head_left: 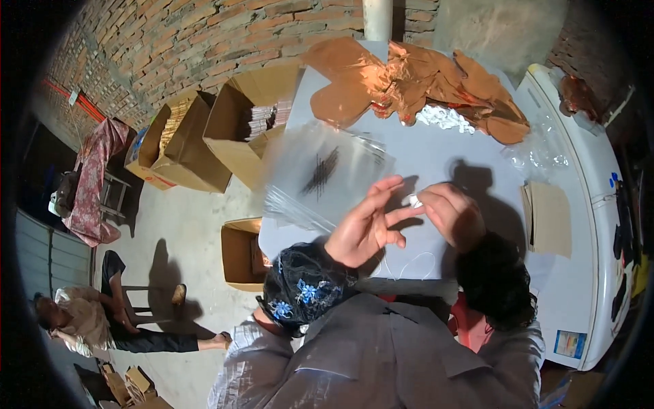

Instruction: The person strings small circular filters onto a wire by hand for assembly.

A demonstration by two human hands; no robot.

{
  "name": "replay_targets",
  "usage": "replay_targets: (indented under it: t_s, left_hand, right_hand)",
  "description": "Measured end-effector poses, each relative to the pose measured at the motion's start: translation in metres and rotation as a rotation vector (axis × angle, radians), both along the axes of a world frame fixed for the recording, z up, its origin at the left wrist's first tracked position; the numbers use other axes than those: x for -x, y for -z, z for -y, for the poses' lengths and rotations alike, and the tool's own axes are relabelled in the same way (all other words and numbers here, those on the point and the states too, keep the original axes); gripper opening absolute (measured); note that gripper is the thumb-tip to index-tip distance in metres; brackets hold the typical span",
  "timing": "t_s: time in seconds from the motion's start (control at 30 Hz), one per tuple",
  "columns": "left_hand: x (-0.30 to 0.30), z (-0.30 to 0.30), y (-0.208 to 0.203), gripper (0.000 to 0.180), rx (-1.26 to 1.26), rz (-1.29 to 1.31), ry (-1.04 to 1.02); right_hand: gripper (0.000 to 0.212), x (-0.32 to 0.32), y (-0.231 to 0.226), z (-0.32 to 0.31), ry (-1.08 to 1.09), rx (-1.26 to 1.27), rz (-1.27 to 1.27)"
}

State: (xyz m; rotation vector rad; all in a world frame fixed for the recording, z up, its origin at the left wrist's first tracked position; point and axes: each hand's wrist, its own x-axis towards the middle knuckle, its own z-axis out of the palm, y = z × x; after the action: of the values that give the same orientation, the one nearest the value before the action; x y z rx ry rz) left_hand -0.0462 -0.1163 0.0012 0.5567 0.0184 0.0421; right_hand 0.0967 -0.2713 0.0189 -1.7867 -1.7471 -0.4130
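A pale table [426,155] fills the middle of the view; directions are taken from its centre. Crumpled copper-brown wrapping [415,80] lies at 12 o'clock, a stack of clear plastic bags [323,178] at 10 o'clock. The left hand [363,230], at 7 o'clock, has fingers spread, index extended. The right hand [453,215], at 5 o'clock, pinches a small white piece [413,201], which sits at 6 o'clock

- Our right hand [455,217] pinches a small white piece [414,200]; our left hand [364,230], fingers spread, is just beside it.
- On our counter [426,158] lie clear plastic sheets [291,184], crumpled orange-brown wrapping [415,82] and a white heap [443,118].
- Left of us: cardboard boxes [197,151] and a seated person [87,317].
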Motion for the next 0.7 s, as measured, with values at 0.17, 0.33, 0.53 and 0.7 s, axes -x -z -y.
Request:
replay_targets:
  t_s: [0.17,0.33,0.53,0.7]
  left_hand:
    - [-0.019,-0.025,-0.003,0.047,-0.075,-0.251,0.298]
    - [-0.021,-0.023,-0.008,0.020,-0.149,-0.352,0.354]
    - [-0.009,-0.009,-0.001,0.014,-0.645,-0.110,0.052]
    - [-0.006,-0.013,-0.010,0.014,-1.791,0.655,-0.507]
  right_hand:
    - [0.033,0.003,-0.006,0.000,-0.065,0.026,-0.022]
    - [0.031,0.004,-0.006,0.000,-0.093,0.044,0.089]
    - [0.008,0.019,0.006,-0.003,0.029,0.057,-0.735]
    - [0.009,0.018,-0.010,-0.002,0.035,0.320,-1.768]
